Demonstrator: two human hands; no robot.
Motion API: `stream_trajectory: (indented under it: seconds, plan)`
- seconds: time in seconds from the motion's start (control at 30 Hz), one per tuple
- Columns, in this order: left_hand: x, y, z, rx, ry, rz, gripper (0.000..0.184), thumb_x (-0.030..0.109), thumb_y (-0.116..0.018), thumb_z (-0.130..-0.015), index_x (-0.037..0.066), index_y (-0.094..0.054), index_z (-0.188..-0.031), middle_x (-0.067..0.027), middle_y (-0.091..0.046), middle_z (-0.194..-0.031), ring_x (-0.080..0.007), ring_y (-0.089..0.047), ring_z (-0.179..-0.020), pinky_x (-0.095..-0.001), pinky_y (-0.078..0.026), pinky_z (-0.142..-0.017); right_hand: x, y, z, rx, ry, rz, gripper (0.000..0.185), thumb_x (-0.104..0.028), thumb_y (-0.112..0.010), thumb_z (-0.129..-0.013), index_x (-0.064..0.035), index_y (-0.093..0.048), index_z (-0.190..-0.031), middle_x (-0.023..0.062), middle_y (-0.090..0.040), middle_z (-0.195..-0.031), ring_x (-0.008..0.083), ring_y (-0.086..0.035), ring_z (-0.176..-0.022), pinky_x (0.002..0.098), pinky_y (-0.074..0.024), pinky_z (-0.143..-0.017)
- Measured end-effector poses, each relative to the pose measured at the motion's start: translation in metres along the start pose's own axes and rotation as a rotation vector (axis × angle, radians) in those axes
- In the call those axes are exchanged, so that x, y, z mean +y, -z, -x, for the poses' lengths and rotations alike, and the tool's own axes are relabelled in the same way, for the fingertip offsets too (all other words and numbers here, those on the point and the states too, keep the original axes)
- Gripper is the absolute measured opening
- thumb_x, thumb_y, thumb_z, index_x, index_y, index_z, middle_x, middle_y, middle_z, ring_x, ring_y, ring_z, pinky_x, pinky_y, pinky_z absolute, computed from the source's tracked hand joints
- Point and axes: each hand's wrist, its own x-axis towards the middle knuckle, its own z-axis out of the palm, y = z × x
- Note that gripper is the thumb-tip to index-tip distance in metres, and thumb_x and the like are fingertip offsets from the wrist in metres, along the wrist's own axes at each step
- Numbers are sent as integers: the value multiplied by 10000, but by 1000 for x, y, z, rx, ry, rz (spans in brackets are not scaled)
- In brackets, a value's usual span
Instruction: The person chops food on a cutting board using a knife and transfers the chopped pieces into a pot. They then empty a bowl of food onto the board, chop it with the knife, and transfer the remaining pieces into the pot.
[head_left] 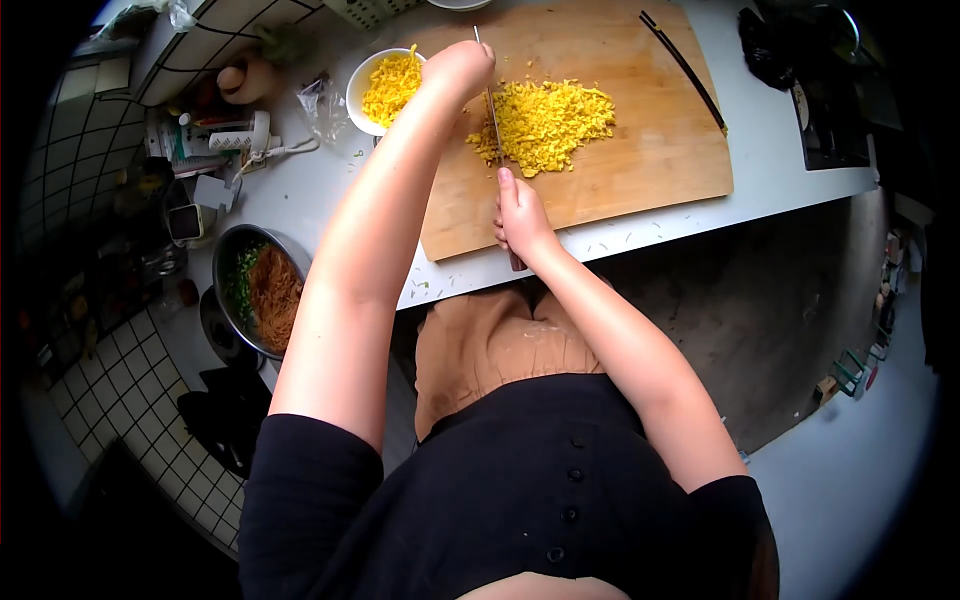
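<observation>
Near edge: my right hand (pixel 522 214) was closed round the handle of the knife (pixel 494 125), thumb laid forward toward the blade. The handle's end stuck out past the near edge of the board (pixel 650 100). Green scraps (pixel 420 285) lay on the tabletop (pixel 765 130) in front.

To the left, well apart from the knife: a pan (pixel 293 246) of chopped greens (pixel 241 285) and brown shreds (pixel 275 295).

Mid-board: chopped yellow bits (pixel 556 120) lay in a loose heap, mostly right of the blade, a few beside its left face.

Beyond: a white bowl (pixel 352 100) held more yellow. My forearm partly covered it from view; contact, could not tell. My left hand (pixel 462 72) was curled at the blade's far end, tip showing past it; fingers hidden, so grip or mere pressing could not be told. Chopsticks (pixel 684 72) rested along the board's right side.

Risks, judged: a left finger slipping under the edge could be cut, since it sat so near the tip. A wide sweep of the blade could scatter bits off the heap. A careless left elbow could knock the bowl.
</observation>
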Motion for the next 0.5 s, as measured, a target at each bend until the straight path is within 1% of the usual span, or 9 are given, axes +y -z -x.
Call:
stream_trajectory:
  seconds: [0.1,0.2,0.23,0.27,0.3,0.37,0.4,0.43,0.5]
  plan:
    - [-13,-6,-5,29,20,42,514,319,-268,-934,-22,-642,-1024,-246,-617,-1066,-393,-589,-1000,-440,-442,-907,-8,-4,1,9,21,57,480,-526,-360,-963,-87,-361,-770,10,-380,-553,113,-407,-403,272,-364,-351]
    - [-19,0,-20,30,4,30,506,309,-268,-933,-20,-643,-1022,-247,-617,-1062,-389,-591,-995,-438,-444,-902,-39,-7,9,-8,-57,40,484,-532,-373,-957,-85,-366,-771,13,-388,-553,115,-415,-405,279,-371,-353]
    - [-18,2,-21,32,-11,2,504,307,-269,-933,-19,-643,-1021,-248,-619,-1056,-388,-591,-993,-438,-445,-901,-46,-11,13,1,-78,-22,489,-542,-385,-950,-87,-368,-772,12,-380,-547,115,-407,-404,283,-363,-350]
    - [-15,5,-21,31,-25,-25,502,306,-271,-933,-18,-643,-1020,-249,-620,-1051,-387,-592,-990,-437,-445,-899,-42,-12,12,-9,-83,-78,488,-544,-383,-950,-90,-368,-772,12,-375,-544,114,-400,-400,282,-359,-348]
    - [-4,17,-11,-74,-29,-80,485,285,-277,-934,-16,-648,-1017,-234,-634,-1028,-379,-605,-966,-437,-461,-878,-34,-12,10,-20,-89,-133,488,-546,-381,-950,-92,-369,-772,11,-370,-540,114,-394,-396,281,-354,-346]
    - [2,5,-4,-32,-76,-156,464,261,-289,-930,-13,-654,-1010,-222,-643,-1014,-373,-615,-945,-434,-474,-857,0,-6,-1,-35,-43,-193,490,-554,-369,-952,-101,-369,-767,11,-351,-531,113,-365,-378,274,-336,-340]
    - [6,2,0,-8,-100,-197,454,249,-294,-928,-11,-657,-1007,-216,-647,-1008,-369,-621,-934,-432,-481,-847,4,-1,-1,-23,-27,-173,493,-557,-360,-955,-104,-370,-759,8,-348,-531,112,-354,-369,270,-333,-339]
    - [10,0,3,29,-56,-156,427,217,-310,-918,-5,-665,-1003,-194,-659,-1003,-366,-630,-930,-429,-493,-829,6,3,-4,-36,-49,-195,491,-554,-363,-955,-106,-370,-755,5,-347,-531,109,-356,-374,266,-332,-341]
    - [9,1,-2,-8,-45,-178,423,212,-312,-914,4,-668,-1008,-190,-658,-1019,-371,-626,-951,-431,-492,-832,-5,6,2,-52,-77,-230,486,-549,-369,-956,-107,-372,-755,1,-348,-535,105,-359,-383,259,-330,-344]
